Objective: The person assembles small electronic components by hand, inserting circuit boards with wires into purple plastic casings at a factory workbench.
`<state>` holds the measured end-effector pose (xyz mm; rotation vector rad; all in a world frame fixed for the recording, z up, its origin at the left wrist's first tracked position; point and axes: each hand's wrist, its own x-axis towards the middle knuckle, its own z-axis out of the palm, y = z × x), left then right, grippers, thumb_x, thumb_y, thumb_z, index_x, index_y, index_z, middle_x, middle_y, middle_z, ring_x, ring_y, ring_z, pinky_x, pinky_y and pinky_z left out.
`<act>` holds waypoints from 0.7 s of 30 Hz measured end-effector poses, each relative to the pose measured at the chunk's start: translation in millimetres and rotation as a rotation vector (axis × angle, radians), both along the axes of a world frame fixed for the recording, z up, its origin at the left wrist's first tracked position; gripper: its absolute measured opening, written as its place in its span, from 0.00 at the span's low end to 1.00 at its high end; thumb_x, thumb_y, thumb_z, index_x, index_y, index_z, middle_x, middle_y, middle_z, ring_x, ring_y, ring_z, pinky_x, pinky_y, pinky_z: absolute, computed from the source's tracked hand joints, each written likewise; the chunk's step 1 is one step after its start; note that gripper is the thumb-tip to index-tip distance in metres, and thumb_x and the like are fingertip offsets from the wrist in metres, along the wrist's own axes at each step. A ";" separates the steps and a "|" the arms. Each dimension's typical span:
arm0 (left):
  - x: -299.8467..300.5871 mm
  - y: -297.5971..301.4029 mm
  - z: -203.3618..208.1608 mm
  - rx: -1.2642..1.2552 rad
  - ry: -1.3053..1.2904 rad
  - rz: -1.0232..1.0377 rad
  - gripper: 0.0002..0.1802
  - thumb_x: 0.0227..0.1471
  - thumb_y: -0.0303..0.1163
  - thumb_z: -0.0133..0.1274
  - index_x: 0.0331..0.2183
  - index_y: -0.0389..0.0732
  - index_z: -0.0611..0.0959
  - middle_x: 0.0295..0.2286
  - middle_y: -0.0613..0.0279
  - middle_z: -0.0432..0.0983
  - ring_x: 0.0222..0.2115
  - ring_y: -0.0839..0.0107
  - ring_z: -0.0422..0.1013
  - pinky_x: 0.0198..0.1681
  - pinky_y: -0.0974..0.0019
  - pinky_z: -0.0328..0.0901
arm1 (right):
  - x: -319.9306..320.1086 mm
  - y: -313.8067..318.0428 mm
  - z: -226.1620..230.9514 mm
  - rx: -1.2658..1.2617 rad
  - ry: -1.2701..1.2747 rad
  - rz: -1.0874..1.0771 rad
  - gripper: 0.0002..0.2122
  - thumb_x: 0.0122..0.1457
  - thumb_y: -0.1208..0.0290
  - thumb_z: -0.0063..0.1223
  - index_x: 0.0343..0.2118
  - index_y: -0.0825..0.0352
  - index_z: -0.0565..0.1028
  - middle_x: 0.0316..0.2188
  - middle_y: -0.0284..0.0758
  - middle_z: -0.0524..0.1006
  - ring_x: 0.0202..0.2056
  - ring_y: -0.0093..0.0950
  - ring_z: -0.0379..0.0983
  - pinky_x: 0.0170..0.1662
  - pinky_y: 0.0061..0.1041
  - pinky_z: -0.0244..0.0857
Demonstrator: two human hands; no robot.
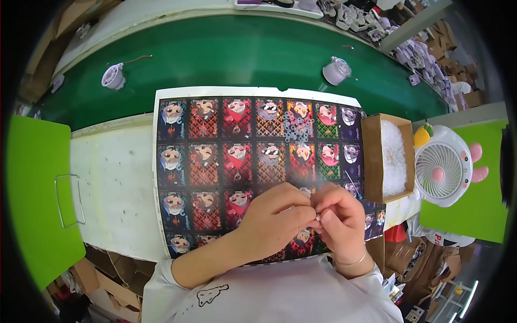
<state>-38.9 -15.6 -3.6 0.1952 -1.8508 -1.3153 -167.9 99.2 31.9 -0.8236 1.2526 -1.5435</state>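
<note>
My left hand (281,218) and my right hand (340,218) meet fingertip to fingertip over a printed sheet. Pinched between them is a small whitish piece (318,217), too tiny to name. Beneath both hands lies the large sheet of cartoon character cards (203,163), with a white border. A loose cluster of small clear rings (298,129) rests on the sheet beyond my hands. Beside my right hand, a thin pale stick-like tool (353,183) lies across the cards. An open cardboard box (372,161) of clear small pieces (394,159) stands at the sheet's right edge.
Behind the sheet runs a green conveyor belt (226,51) carrying two white round fan-like parts (113,77), one with a red wire. A white fan (442,166) with pink ears stands right of the box. Light green panels (37,188) flank both sides. Cardboard boxes (107,280) sit below left.
</note>
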 end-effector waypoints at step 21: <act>8.3 6.9 6.4 -0.543 -0.066 0.127 0.13 0.41 0.25 0.57 0.33 0.32 0.76 0.29 0.51 0.78 0.29 0.57 0.76 0.30 0.62 0.74 | 2.5 3.3 8.1 -0.249 1.199 -0.136 0.10 0.45 0.83 0.63 0.32 0.71 0.78 0.26 0.37 0.73 0.24 0.30 0.70 0.24 0.25 0.65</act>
